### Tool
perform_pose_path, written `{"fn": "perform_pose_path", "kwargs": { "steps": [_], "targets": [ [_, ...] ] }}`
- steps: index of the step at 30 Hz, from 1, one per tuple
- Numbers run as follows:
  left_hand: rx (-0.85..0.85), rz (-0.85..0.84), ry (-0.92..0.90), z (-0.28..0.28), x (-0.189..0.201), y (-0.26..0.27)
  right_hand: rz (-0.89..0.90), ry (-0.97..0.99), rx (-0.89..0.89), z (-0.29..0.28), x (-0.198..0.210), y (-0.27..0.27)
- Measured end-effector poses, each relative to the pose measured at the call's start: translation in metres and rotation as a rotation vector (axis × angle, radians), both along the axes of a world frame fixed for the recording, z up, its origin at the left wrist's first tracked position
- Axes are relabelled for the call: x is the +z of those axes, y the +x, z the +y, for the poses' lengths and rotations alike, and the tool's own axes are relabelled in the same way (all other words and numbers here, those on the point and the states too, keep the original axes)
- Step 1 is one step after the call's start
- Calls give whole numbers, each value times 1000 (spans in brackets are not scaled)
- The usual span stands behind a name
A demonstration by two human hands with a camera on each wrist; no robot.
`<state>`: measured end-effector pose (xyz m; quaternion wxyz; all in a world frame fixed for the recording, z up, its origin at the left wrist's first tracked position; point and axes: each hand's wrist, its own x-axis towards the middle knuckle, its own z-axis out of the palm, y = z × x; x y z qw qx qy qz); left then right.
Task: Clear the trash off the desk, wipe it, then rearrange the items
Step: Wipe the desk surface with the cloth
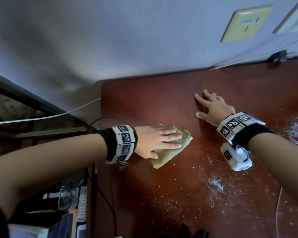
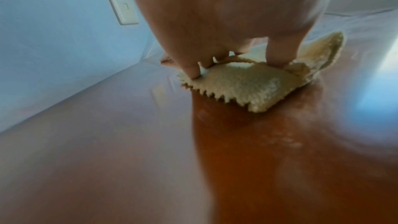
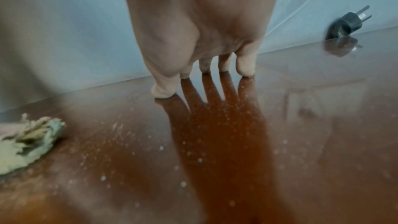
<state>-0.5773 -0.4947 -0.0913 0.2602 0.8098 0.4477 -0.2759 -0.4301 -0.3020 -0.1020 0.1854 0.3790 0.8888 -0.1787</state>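
Mid-wipe: pale crumbs (image 1: 163,201) and a whitish smear (image 1: 215,184) dot the red-brown desk (image 1: 144,103) nearer me than the cloth (image 1: 165,152). My left hand (image 1: 155,141) presses that folded yellow-green cloth flat, fingers (image 2: 193,71) straight, near the desk's left edge. Right of the cloth, my right hand (image 1: 213,107) rests flat and spread on bare wood, holding nothing. Beyond, a black plug (image 3: 346,23) lies by the wall. Next, I judge, comes sweeping the cloth through the crumbs.

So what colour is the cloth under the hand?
The cloth is pale yellowish beige with a zigzag-cut edge, clearest in the left wrist view.
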Motion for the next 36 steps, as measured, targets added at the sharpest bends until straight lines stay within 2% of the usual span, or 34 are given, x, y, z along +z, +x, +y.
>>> {"fn": "perform_pose_path", "kwargs": {
  "steps": [3,5,8,12,14,16,20,30,36],
  "targets": [
    [-16,-4,20,7,1,-9,0,8,3,0,1,0],
    [31,19,55,13,5,-23,-3,19,9,0,1,0],
    [193,90,117,20,8,-60,-8,23,8,0,1,0],
    [505,131,105,25,15,-101,6,19,-1,1,0,-1],
    [553,116,77,27,13,-104,12,15,-10,1,0,-1],
    [541,99,65,25,10,-99,14,12,-11,2,0,-1],
    [412,40,53,18,7,-75,16,20,-8,2,1,-1],
    [197,-102,-12,-26,-6,40,-7,16,19,0,1,0],
    [240,-31,7,-28,4,31,86,-48,-27,3,4,0]
  ]
}}
